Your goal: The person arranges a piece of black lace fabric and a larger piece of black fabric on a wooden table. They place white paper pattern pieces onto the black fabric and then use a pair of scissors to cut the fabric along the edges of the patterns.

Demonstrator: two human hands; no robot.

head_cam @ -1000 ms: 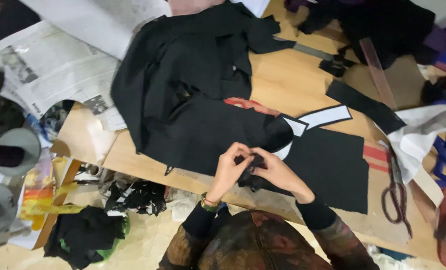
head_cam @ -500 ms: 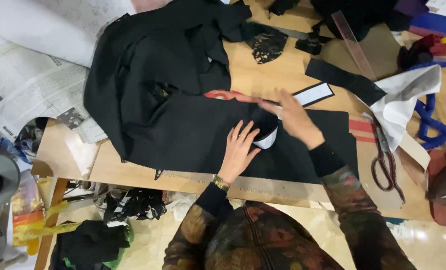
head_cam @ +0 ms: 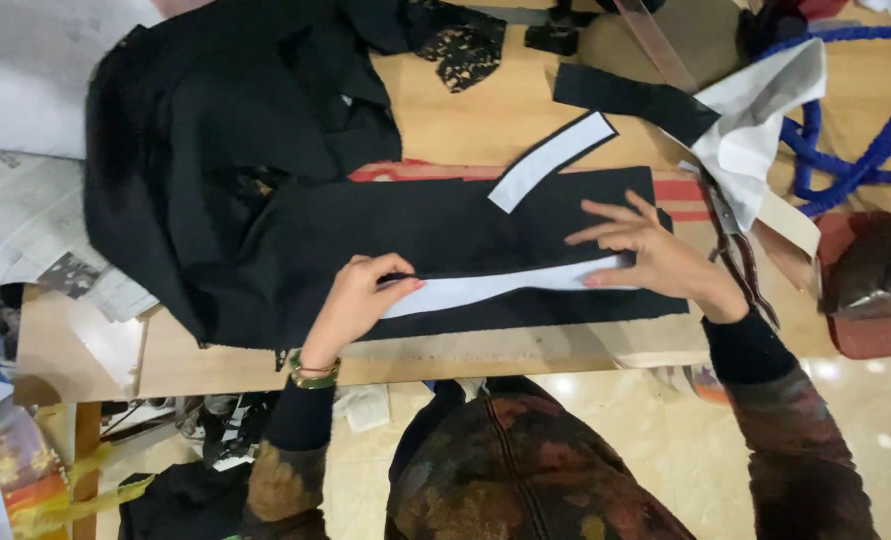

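A flat piece of black fabric [head_cam: 435,235] lies spread on the wooden table [head_cam: 505,110]. Across its near part runs a long white strip [head_cam: 495,287]. My left hand [head_cam: 350,300] pinches the strip's left end together with the fabric edge. My right hand [head_cam: 655,255] presses flat on the strip's right end, fingers spread. A second, shorter white strip [head_cam: 550,160] lies slanted on the fabric's far edge. A big heap of black cloth [head_cam: 215,130] covers the table's left side.
Scissors [head_cam: 735,250] lie just right of my right hand. A black strip [head_cam: 630,100], white cloth [head_cam: 760,120] and blue cord [head_cam: 845,150] sit at the right; a ruler [head_cam: 655,45] at the back. Newspaper [head_cam: 25,230] lies at the left. A red-brown object [head_cam: 870,285] is at right.
My hands have moved apart along the fabric. The white strip, bunched between them earlier, now lies stretched out flat across the black piece.
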